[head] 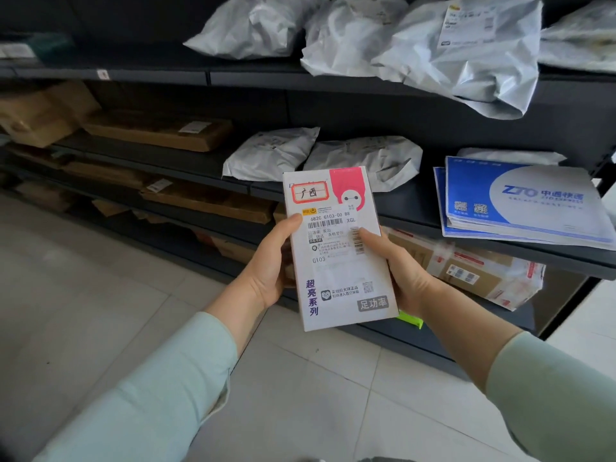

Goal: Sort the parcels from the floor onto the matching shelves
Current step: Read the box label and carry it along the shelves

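Observation:
A white and pink box parcel [340, 255] with a shipping label and a red-framed sticker is held upright in front of the dark shelving. My left hand [270, 265] grips its left edge, thumb on the front face. My right hand [396, 271] grips its right edge, thumb on the barcode. Something bright green [411, 320] shows just below the box by my right hand. The middle shelf [416, 208] behind the box carries grey poly bags [363, 158] and blue and white ZTO envelopes [520, 201].
The top shelf holds several grey poly bags [433, 45]. Brown cardboard boxes [156, 130] lie on the left shelves, and a taped carton [473, 268] sits on the low shelf at the right. Pale floor tiles [83, 295] stretch in front of the shelving.

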